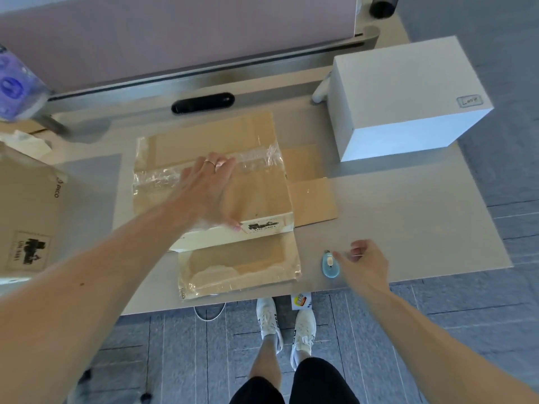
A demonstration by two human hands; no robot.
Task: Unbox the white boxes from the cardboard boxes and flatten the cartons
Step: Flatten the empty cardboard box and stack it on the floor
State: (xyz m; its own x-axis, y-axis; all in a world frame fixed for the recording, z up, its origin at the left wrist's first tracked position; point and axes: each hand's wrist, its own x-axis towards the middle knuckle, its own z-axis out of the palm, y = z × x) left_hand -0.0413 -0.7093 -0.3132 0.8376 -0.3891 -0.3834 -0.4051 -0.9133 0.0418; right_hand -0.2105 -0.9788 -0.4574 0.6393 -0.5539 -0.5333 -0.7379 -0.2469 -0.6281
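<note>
A flattened cardboard carton (256, 196) with clear tape strips lies in the middle of the grey table (408, 217). My left hand (211, 189) presses flat on it with straight, spread fingers. A white box (408, 94) stands at the table's far right corner. Another brown carton (32, 217), still boxed up, stands at the left edge. My right hand (364, 262) hovers just right of a small light-blue cutter (330, 263) near the front edge, fingers loosely curled and holding nothing.
A black oblong device (203, 102) lies beyond the flattened carton, by the base of a big panel. A bottle pack (16, 83) stands at the far left. The table's front edge is close to my feet (284, 322). A white cable (210, 312) hangs below the edge.
</note>
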